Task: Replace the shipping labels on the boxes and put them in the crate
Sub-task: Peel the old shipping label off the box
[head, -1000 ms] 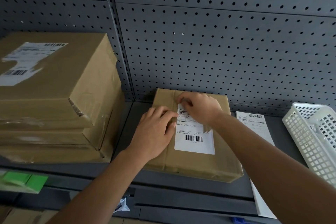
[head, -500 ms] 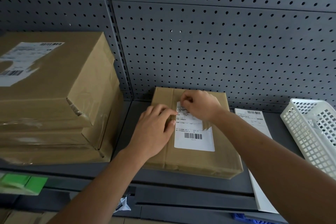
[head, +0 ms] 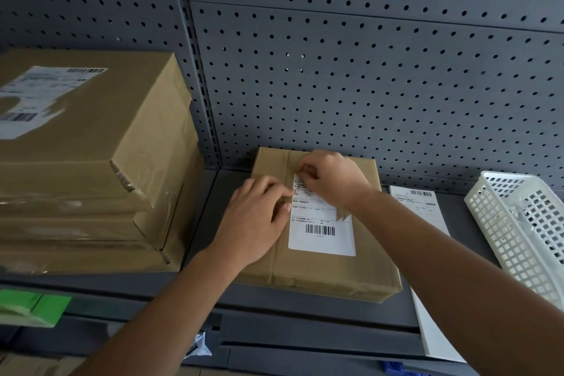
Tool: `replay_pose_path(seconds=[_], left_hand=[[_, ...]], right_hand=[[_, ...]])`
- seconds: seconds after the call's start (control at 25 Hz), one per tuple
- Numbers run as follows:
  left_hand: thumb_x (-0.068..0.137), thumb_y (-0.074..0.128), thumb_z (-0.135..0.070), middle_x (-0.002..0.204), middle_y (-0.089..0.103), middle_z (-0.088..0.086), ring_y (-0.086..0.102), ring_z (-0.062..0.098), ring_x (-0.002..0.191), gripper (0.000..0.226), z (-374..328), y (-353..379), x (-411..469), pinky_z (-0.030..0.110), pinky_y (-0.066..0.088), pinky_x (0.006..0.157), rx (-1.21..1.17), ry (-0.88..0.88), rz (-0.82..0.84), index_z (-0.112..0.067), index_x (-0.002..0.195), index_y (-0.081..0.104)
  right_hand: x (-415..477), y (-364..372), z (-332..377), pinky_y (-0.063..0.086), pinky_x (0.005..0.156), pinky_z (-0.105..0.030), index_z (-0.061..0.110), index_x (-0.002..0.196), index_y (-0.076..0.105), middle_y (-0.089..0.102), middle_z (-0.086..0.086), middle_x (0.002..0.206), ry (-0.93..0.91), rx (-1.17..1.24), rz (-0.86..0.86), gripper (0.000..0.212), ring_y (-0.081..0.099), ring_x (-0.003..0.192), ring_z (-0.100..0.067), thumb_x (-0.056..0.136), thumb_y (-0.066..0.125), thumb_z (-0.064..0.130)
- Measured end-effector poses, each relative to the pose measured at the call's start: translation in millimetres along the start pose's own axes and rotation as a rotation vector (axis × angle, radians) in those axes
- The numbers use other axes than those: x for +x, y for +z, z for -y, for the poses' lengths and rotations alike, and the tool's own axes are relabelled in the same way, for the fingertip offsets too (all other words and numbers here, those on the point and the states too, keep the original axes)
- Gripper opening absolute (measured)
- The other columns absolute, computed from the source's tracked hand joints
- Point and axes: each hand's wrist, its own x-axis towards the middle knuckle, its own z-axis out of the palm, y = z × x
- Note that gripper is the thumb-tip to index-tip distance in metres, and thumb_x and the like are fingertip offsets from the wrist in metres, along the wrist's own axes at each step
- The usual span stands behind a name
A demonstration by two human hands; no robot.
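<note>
Where under right hand, label corner obscure.

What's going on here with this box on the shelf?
A person is working on a flat cardboard box on the shelf. The left hand presses the box beside its shipping label, while the right hand pinches the label's top edge, apparently to peel it; most of it lies flat. A printed sheet and a white crate wait to the right.
</note>
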Motion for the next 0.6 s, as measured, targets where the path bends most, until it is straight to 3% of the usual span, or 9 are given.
replay_pose_path(seconds=[0.12,0.36,0.6], left_hand=[[0.102,0.043,-0.041,0.127,0.047,-0.018,0.040,0.007,0.122,0.030,0,0,0,0.033,0.034,0.108,0.010,-0.003,0.002,-0.032,0.126,0.058],[0.102,0.043,-0.040,0.129,0.048,-0.017,0.041,0.008,0.122,0.031,-1,-1,-1,0.032,0.034,0.109,0.029,-0.009,0.013,-0.031,0.128,0.058],[0.102,0.043,-0.041,0.127,0.047,-0.019,0.040,0.007,0.120,0.030,0,0,0,0.031,0.033,0.107,0.026,-0.009,0.007,-0.032,0.126,0.058]], right_hand=[[9,-3,5,0.054,0.076,-0.038,0.024,0.109,0.065,0.064,0.002,0.101,-0.112,-0.180,0.011,0.020,0.064,0.084,-0.024,0.097,0.049,0.025],[23,-11,14,0.053,0.069,-0.036,0.011,0.110,0.060,0.060,-0.003,0.104,-0.294,-0.446,0.133,0.017,0.064,0.080,-0.025,0.097,0.052,0.019],[23,-12,10,0.051,0.072,-0.034,0.011,0.104,0.060,0.058,-0.002,0.101,-0.229,-0.280,0.189,0.015,0.061,0.084,-0.022,0.091,0.055,0.017]])
